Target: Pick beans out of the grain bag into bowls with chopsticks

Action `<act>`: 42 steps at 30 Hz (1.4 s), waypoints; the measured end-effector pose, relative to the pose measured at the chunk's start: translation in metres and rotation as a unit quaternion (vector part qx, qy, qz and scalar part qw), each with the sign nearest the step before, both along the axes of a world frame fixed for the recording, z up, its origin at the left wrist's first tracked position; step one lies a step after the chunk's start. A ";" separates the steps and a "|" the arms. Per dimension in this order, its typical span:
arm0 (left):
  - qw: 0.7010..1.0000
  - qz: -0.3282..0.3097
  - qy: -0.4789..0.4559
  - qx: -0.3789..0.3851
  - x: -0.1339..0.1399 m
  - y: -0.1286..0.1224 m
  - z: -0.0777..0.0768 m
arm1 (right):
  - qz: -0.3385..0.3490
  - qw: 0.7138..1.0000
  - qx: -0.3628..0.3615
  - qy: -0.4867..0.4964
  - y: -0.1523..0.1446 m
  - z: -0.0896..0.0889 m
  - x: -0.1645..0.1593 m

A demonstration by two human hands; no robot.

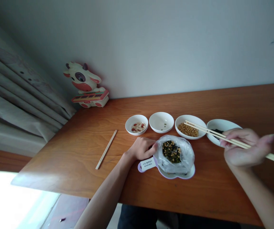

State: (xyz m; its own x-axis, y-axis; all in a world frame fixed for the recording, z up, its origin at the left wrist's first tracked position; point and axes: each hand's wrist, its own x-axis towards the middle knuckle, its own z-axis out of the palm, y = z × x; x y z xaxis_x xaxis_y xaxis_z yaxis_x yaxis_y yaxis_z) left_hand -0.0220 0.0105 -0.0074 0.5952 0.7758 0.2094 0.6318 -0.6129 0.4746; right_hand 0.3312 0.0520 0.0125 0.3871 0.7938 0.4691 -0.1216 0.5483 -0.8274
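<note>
My right hand (246, 148) holds a pair of light wooden chopsticks (213, 132), their tips above the white bowl of yellow beans (188, 129). My left hand (143, 148) is closed at the left edge of a clear plastic bag (186, 152), with the pinched part hidden by the fingers. Inside the opened bag lies a mix of dark green bits and yellow beans (171, 152). The bag rests on a pale scalloped dish with a purple rim (175, 176) and a labelled handle (148, 163). Behind my right hand, a white bowl (225, 124) contains something dark, partly covered.
Farther left stand a white bowl with pale flakes and reddish pieces (138, 127) and a white bowl with a few small bits (161, 122). Another pair of chopsticks (106, 149) lies on the wooden table (74, 152). A cow toy with a keyboard (89, 86) leans by the wall.
</note>
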 end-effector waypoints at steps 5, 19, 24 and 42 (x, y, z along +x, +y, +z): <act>1.000 -0.001 -0.001 -0.003 0.000 0.000 0.001 | -0.011 1.000 0.001 -0.006 0.002 0.002 -0.002; 1.000 0.004 -0.001 0.000 -0.001 -0.001 0.000 | 0.235 0.962 -0.135 -0.026 -0.008 0.007 -0.005; 1.000 0.005 -0.001 -0.005 0.000 -0.001 0.001 | 0.266 0.940 -0.192 -0.092 -0.012 0.005 -0.020; 1.000 0.007 0.003 -0.005 0.000 -0.002 0.002 | 0.348 0.886 -0.181 -0.247 -0.011 -0.008 -0.012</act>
